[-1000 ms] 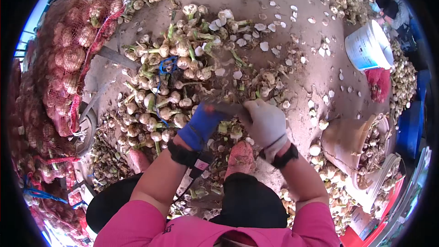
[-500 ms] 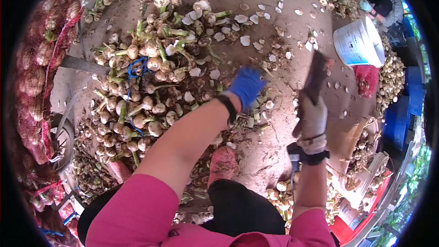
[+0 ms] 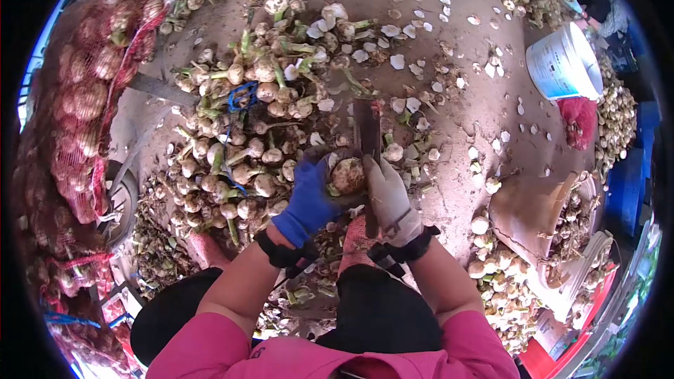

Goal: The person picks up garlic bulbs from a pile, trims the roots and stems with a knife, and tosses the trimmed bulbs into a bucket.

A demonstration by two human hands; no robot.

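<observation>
Pale dirty garlic bulb point(image 3: 347, 174) held above the heap, dark knife blade point(image 3: 366, 130) upright beside it

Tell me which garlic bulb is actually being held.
The bulb gripped by the blue-gloved left hand, beside the knife in the right hand; the others lie loose in the pile.

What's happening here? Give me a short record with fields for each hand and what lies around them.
left hand: blue glove, fingers around a garlic bulb
right hand: white glove, grips a knife, blade next to the bulb
ground ahead: garlic heap, many stalks still on
far left: red mesh sacks full of bulbs
upper right: white bucket
</observation>
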